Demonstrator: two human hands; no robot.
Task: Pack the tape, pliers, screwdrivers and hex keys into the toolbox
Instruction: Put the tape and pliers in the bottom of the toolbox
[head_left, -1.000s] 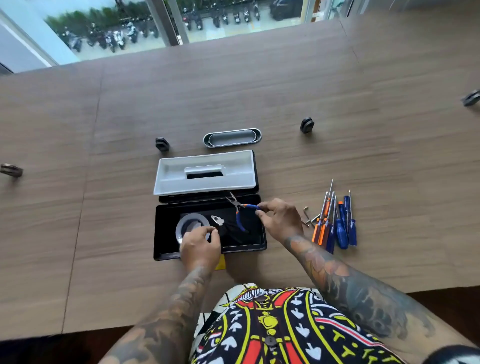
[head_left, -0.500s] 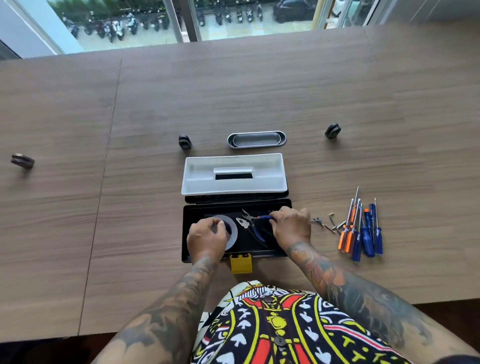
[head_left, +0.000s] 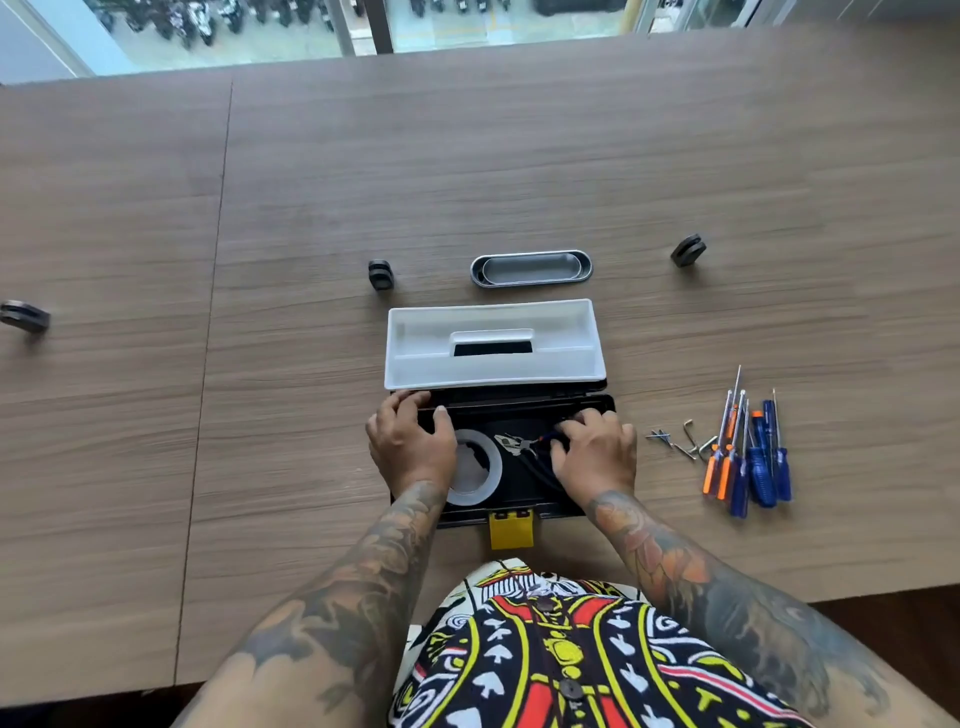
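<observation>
The left hand (head_left: 410, 447) lies over the far left corner of the black toolbox (head_left: 566, 506). Its fingers curl over the rim and the thumb sits just inside, so it grasps the box's edge. Under the heel of that hand, partly covered, the grey roll of tape (head_left: 483, 470) lies flat on the box floor.

The right hand (head_left: 597, 460) is at the right end of the same compartment, knuckles up, fingers bent down onto the dark handles of the pliers (head_left: 522, 446). I cannot tell whether it still pinches them or only rests on them. The pliers lie inside the box, their metal nose pointing away from the right fingertips toward the tape.

Outside the box, to the right of the right hand, the hex keys (head_left: 688, 441) lie scattered nearest its knuckles. Just beyond them is a bunch of orange and blue screwdrivers (head_left: 748, 465), all on the wooden table (head_left: 311, 234).

Just past both sets of fingertips sits a white tray (head_left: 493, 364). By the wrists, a yellow latch (head_left: 511, 529) hangs from the near wall.
</observation>
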